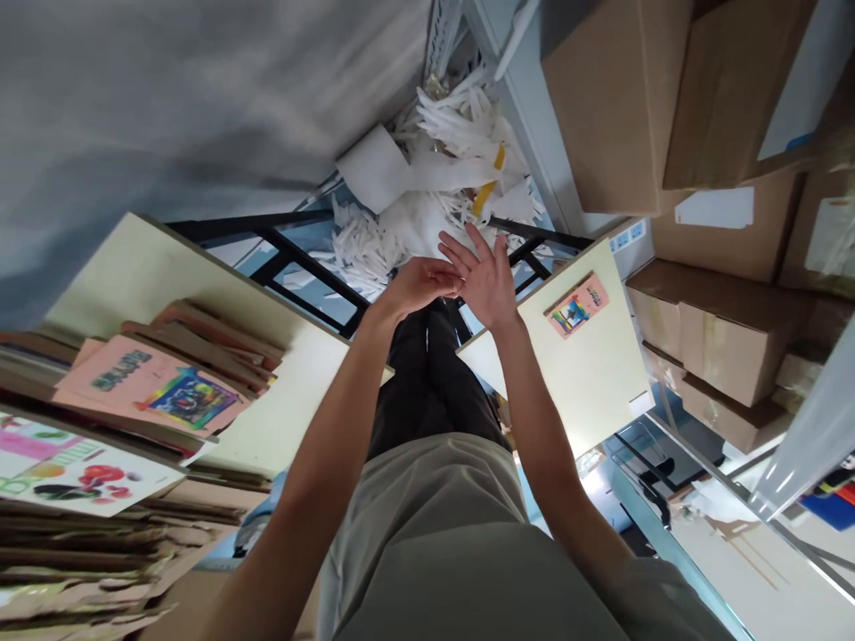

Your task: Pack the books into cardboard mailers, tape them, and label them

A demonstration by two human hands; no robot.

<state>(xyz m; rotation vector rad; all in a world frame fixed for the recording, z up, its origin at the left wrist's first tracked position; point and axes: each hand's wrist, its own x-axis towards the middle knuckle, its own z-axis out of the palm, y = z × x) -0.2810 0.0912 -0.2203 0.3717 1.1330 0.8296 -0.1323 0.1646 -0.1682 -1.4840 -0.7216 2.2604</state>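
Observation:
My left hand [422, 285] is in the middle of the view, its fingers bent and pressed together, with the tips against the palm of the other hand. Whether anything small sits between those fingertips is too hard to see. My right hand [489, 280] has its palm turned up and its fingers spread, holding nothing. To the right of it, a small pink booklet [577, 305] with a colourful picture lies on a pale tabletop [561, 383]. On the left, a pink booklet [153, 383] with a similar picture rests on a stack on another pale tabletop [313, 356].
White paper strips and scraps [460, 116] heap up beyond my hands, with a white paper roll [378, 169] among them. Brown cardboard boxes [607, 107] are stacked at right. Dark metal frames [307, 267] support the tabletops. Stacked brown folded sheets [80, 561] fill the lower left.

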